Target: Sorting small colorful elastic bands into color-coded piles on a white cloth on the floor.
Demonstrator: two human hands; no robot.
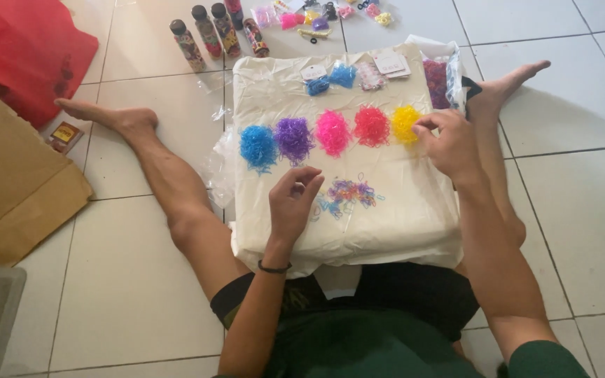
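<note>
I see right hand point(449, 143) pinching at yellow pile point(405, 123), left hand point(293, 203) loosely curled; a careless sweep could mix mixed bands point(348, 194) into sorted piles.

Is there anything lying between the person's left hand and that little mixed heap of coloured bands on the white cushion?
Nothing visible does. The left hand hovers right beside the mixed heap of bands, with only bare cream cloth between them. The right hand is at the yellow pile, further up the cloth.
</note>
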